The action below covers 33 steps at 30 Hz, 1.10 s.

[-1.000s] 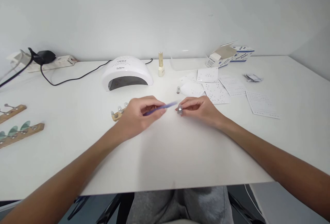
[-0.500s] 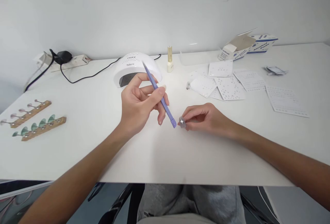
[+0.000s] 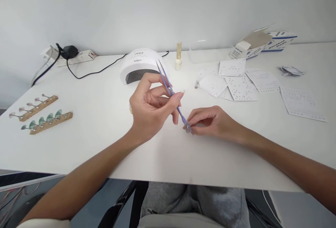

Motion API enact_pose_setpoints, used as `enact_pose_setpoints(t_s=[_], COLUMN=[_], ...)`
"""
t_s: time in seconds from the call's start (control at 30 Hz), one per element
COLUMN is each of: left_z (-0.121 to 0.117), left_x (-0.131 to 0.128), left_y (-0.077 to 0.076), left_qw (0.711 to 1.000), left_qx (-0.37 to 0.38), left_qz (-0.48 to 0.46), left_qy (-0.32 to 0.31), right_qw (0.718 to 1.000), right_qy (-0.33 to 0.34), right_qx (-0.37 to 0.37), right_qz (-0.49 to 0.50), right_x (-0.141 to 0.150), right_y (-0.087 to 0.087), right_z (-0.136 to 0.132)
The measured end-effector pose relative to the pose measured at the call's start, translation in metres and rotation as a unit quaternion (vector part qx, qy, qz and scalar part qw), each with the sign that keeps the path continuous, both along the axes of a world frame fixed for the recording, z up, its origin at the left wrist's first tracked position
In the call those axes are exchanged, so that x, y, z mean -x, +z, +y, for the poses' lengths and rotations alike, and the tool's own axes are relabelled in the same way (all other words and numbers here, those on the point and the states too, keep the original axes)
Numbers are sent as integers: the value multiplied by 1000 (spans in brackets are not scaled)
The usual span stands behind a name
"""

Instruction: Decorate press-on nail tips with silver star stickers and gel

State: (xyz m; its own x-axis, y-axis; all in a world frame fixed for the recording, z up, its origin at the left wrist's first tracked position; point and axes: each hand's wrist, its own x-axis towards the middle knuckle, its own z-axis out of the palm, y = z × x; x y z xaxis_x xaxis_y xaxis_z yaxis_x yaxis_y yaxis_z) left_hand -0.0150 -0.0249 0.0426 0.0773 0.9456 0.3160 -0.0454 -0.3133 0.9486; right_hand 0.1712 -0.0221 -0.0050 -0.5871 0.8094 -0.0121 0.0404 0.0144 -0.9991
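Note:
My left hand (image 3: pixel 156 111) is closed round purple tweezers (image 3: pixel 170 90), whose two pointed tips face up and away. Their blunt end reaches down to a small greyish disc (image 3: pixel 187 127) marked with a white star and seems to touch it. Thumb and fingers of my right hand (image 3: pixel 210 121) pinch this disc by its right side, low over the table. Whatever carries the disc is hidden by my fingers.
A white nail lamp (image 3: pixel 144 56) and a polish bottle (image 3: pixel 179 56) stand at the back. Sticker sheets (image 3: pixel 241 88) lie right, before an opened alcohol pad box (image 3: pixel 249 44). Two wooden strips (image 3: pixel 51 123) with pink and green discs on stands lie left.
My left hand has turned the tweezers so their blunt end points down, then brought that end onto the disc. The right hand keeps its pinch, the disc now tilted. The view has shifted.

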Motion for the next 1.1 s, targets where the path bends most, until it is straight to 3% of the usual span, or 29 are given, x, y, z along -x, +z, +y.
enact_pose_setpoints(t_s=[0.13, 0.3, 0.47, 0.57, 0.8, 0.97, 1.1], left_z=[-4, -6, -8, -5, 23, 48, 62], left_x=[0, 0, -1, -1, 18, 41, 56], left_y=[5, 7, 4, 2, 10, 10, 6], left_qw=[999, 1000, 1000, 1000, 990, 990, 983], left_qx=[26, 3, 1, -16, -46, -26, 19], left_qz=[20, 16, 24, 12, -20, -79, -165], left_qy=[-36, 17, -20, 19, 135, 113, 76], right_qw=[1000, 1000, 999, 1000, 999, 994, 994], right_qy=[-17, -16, -19, -5, -36, -71, -93], right_qx=[-1, 4, 0, -11, 16, 38, -1], right_qz=[-25, -20, -28, -17, -34, -70, -59], right_x=[1, 2, 1, 0, -3, -6, -5], right_y=[1, 2, 3, 2, 4, 4, 4], right_z=[0, -1, -1, -1, 0, 3, 9])
